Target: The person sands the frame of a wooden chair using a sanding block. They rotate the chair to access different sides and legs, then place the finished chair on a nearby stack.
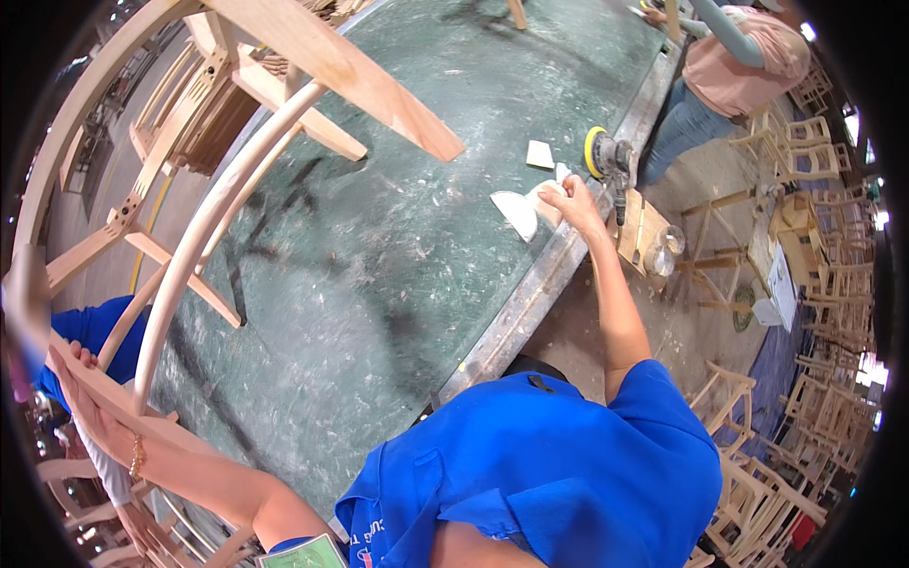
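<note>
My left hand grips a rail of an unfinished wooden chair frame at the lower left; a bracelet sits on that wrist. The frame is tilted over the worn green table, its curved back rail sweeping up to the top. My right hand reaches out to the table's right edge and is closed on a white sheet that lies partly on the surface. Just beyond that hand sits an orbital sander with a yellow pad. A small pale block lies near it.
A person in a pink top stands at the table's far right corner. A blue sleeve of someone else shows at the left. Several unfinished chairs are stacked on the floor to the right. The table has a metal edge strip.
</note>
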